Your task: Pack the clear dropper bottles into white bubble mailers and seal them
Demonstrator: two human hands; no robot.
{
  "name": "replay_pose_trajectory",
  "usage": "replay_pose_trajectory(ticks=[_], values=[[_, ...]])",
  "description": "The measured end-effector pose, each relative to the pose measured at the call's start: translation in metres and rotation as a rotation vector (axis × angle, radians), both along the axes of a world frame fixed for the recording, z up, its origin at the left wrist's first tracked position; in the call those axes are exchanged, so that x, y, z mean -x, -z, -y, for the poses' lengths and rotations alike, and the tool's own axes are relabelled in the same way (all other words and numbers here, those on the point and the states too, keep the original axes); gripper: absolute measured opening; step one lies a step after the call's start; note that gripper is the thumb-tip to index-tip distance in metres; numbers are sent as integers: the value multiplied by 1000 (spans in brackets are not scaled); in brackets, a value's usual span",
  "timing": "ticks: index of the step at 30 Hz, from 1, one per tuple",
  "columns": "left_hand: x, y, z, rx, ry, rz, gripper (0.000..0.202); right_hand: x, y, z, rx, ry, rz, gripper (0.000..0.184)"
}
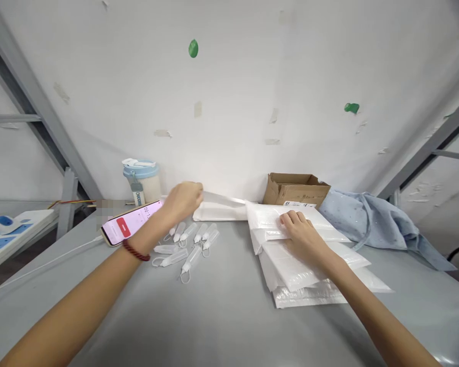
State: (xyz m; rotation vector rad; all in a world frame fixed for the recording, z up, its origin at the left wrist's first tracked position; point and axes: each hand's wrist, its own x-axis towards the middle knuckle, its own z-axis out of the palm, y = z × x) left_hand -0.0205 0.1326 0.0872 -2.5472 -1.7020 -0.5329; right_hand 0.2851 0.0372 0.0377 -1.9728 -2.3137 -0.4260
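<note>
My left hand [185, 198] is closed in a pinch on the end of a thin white strip [225, 198]. The strip stretches to the upper left corner of a white bubble mailer [262, 216]. That mailer tops a loose, fanned pile of bubble mailers [309, 295] on the grey table. My right hand [301, 232] presses on the top mailer with bent fingers and grips it; its thumb is mostly hidden. Several small translucent plastic bottles [192, 259] with looped cap straps lie below my left hand. Behind the strip rests a flat white item [222, 213] whose kind I cannot tell.
A phone [132, 221] with a lit timer screen leans by a blue-lidded cup [143, 181]. An open cardboard box [296, 188] stands against the wall, beside a light blue cloth [367, 219]. A power strip [13, 237] lies far left; a white cable [49, 264] crosses the table.
</note>
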Motion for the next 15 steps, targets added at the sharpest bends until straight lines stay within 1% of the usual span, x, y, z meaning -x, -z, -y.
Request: replay_pose_trajectory(ticks=[3, 4, 5, 7, 8, 9, 10, 11, 12, 13, 14, 15], values=[[34, -17, 15, 34, -19, 138, 21, -6, -3, 2, 32, -55, -93, 20], [44, -21, 20, 68, -25, 217, 23, -8, -5, 3, 45, -82, -134, 20], [51, -23, 24, 127, -28, 336, 25, -9, -8, 4, 59, -105, -179, 20], [58, -22, 34, 282, 4, 642, 31, -8, -13, 6, 71, -133, -280, 27], [57, -19, 40, 354, 33, 782, 34, -4, -15, 8, 60, -135, -334, 33], [52, -14, 46, 410, 65, 888, 37, 2, -16, 10, 38, -135, -392, 41], [46, -7, 52, 413, 99, 936, 37, 11, -17, 12, 13, -137, -453, 49], [37, 1, 59, 363, 119, 942, 35, 21, -17, 16, -9, -146, -517, 56], [28, 10, 66, 261, 136, 938, 32, 32, -16, 19, -20, -164, -583, 62], [18, 20, 73, 39, 183, 869, 25, 43, -13, 23, 2, -194, -652, 67], [9, 30, 80, -225, 244, 762, 17, 53, -10, 27, 39, -234, -721, 71], [2, 40, 86, -468, 349, 650, 13, 62, -7, 30, 86, -278, -793, 72]])
